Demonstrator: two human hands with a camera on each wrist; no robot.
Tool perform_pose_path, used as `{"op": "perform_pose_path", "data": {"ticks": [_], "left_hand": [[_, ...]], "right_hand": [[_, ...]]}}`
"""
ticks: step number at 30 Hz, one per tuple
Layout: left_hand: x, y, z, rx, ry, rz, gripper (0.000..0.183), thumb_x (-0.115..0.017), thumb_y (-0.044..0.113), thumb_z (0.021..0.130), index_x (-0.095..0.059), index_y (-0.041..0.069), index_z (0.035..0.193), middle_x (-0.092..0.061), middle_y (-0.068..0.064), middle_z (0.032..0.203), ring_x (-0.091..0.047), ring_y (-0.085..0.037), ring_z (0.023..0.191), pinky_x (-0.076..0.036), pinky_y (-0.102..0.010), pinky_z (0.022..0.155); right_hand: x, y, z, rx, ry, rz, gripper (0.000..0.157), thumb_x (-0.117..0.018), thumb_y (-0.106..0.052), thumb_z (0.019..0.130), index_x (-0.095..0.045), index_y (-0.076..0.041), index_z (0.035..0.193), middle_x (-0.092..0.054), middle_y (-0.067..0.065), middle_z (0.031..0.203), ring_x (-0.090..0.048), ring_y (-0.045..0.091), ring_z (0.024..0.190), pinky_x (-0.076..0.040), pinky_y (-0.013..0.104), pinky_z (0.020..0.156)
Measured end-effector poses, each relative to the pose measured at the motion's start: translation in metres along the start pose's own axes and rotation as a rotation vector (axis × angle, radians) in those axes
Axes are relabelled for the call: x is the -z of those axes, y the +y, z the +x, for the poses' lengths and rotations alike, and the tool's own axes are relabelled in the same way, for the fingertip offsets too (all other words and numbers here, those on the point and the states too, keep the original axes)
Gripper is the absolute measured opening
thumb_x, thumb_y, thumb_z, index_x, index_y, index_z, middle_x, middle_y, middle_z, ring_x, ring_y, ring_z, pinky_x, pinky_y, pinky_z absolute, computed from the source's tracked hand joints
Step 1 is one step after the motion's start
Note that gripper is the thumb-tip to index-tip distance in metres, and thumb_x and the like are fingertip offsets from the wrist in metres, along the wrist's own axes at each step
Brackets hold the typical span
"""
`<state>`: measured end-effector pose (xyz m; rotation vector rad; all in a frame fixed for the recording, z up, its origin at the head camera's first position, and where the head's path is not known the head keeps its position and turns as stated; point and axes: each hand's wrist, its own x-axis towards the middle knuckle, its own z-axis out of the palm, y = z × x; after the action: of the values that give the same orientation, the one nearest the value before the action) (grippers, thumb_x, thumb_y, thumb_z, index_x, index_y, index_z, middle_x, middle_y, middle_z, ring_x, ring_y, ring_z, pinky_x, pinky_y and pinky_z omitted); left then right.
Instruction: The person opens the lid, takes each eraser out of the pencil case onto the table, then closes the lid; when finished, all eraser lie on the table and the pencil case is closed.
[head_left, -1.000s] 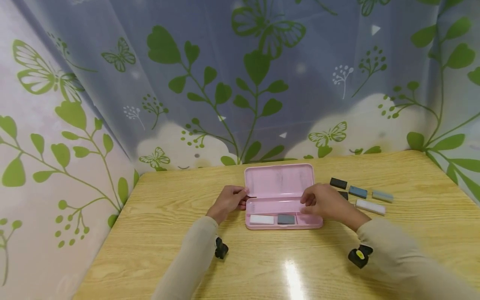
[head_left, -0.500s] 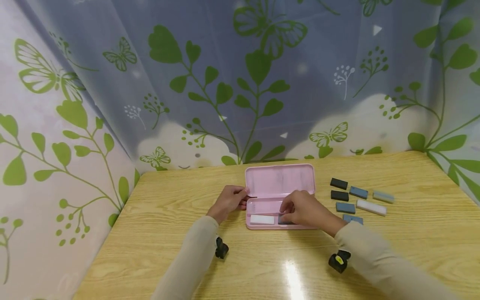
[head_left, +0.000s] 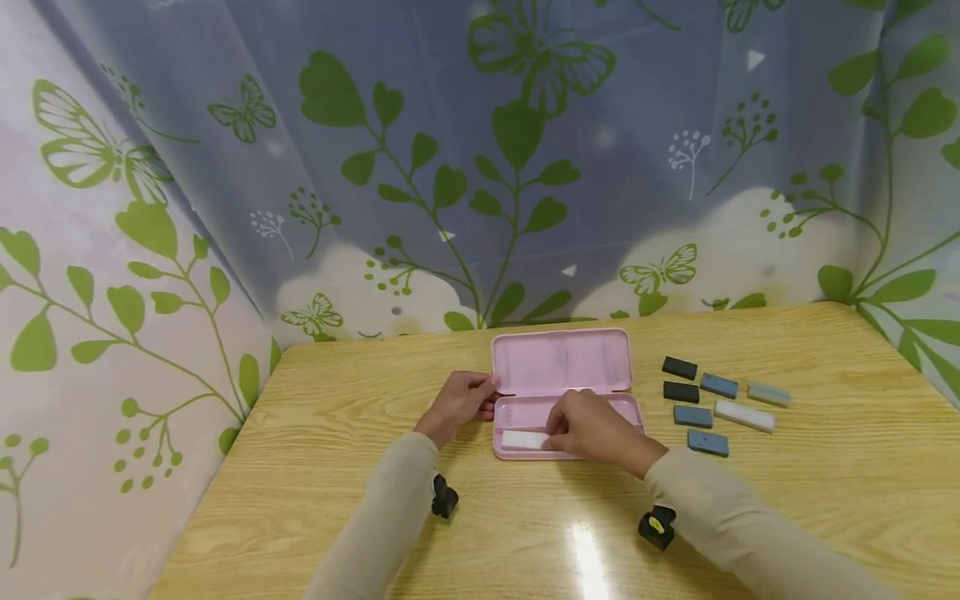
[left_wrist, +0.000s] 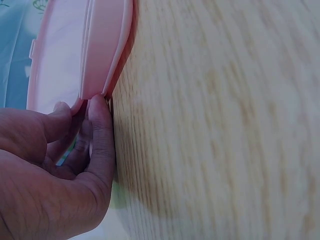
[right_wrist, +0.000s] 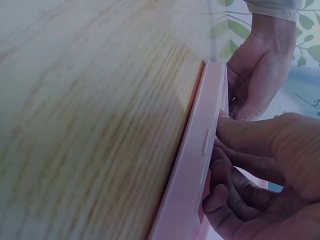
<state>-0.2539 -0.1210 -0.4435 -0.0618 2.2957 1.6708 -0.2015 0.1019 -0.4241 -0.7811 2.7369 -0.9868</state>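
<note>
A pink pencil case (head_left: 561,362) lies with its lid raised on the wooden table. My left hand (head_left: 459,406) holds its left end near the hinge. In the left wrist view, the left thumb (left_wrist: 61,108) touches the lid's corner and a finger touches the base. My right hand (head_left: 588,427) reaches into the front of the base, thumb and forefinger pinching the right end of a white rectangular block (head_left: 521,439). A grey block seen earlier beside it is hidden under that hand. In the right wrist view, my right hand (right_wrist: 265,170) has curled fingers behind the front wall (right_wrist: 192,155).
Right of the case lie two black blocks (head_left: 680,392), several blue blocks (head_left: 708,442), a longer white block (head_left: 744,416) and a pale translucent one (head_left: 769,394). A patterned curtain (head_left: 420,167) hangs behind the table (head_left: 360,367).
My right hand has moved left inside the case, from its right part over the grey block to the white block, uncovering blue blocks on the table. My left hand stays put.
</note>
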Motion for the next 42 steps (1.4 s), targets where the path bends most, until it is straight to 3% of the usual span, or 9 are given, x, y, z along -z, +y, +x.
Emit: {"op": "perform_pose_path", "data": {"ticks": [20,42], "left_hand": [[0.0012,0.0003,0.0003,0.005,-0.012,-0.005,0.028,-0.053,0.015,0.107,-0.069,-0.005,0.118,-0.066,-0.009,0.089,-0.059,-0.012,0.072,-0.058,-0.022,0.067],[-0.0005,-0.0014,0.0013,-0.017,-0.008,-0.031,0.028,-0.053,0.014,0.107,-0.07,-0.007,0.115,-0.066,-0.008,0.086,-0.059,-0.009,0.069,-0.058,-0.023,0.066]], "right_hand": [[-0.0044,-0.0038,0.0027,0.038,0.036,-0.069,0.019,-0.087,-0.003,0.076,-0.069,-0.007,0.072,-0.062,-0.005,0.066,-0.053,0.007,0.063,-0.049,0.025,0.059],[-0.0019,-0.0083,0.0004,0.011,0.053,0.007,0.019,-0.085,-0.003,0.08,-0.071,-0.009,0.068,-0.064,-0.006,0.063,-0.054,0.007,0.056,-0.047,0.026,0.053]]}}
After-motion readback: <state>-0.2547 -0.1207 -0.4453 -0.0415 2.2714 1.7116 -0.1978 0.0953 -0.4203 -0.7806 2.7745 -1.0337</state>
